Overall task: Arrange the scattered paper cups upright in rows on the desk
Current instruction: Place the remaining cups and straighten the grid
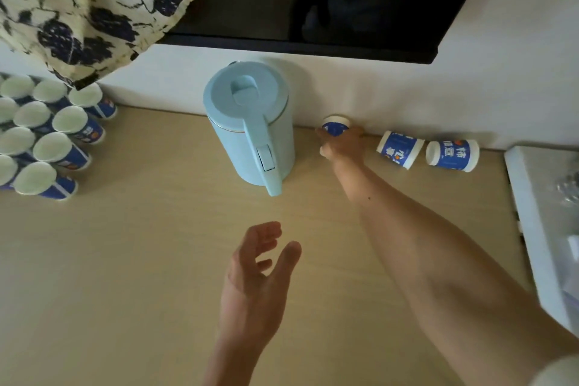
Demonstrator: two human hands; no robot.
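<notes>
Pale wood desk [141,260] under a white wall [360,88]; right hand [343,144] around one paper cup [335,127], left hand [253,279] loose, empty.

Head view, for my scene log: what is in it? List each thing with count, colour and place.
Upright cups: at least ten, blue and white, in rows at the desk's far left, some cut off by the edge.
Lying cups: two, blue and white, on their sides by the wall, right of the kettle.
Held cup: one, blue and white, by the wall.
Kettle: one, light blue, middle back of the desk.
Screen: one, black, above the kettle.
Cloth: one, cream with dark blue print, top left.
Box: one, white, right edge.
Desk: one, tan wood.
Right grip: one, bare, holds the held cup.
Left grip: one, bare, fingers relaxed, over the desk's near middle.
</notes>
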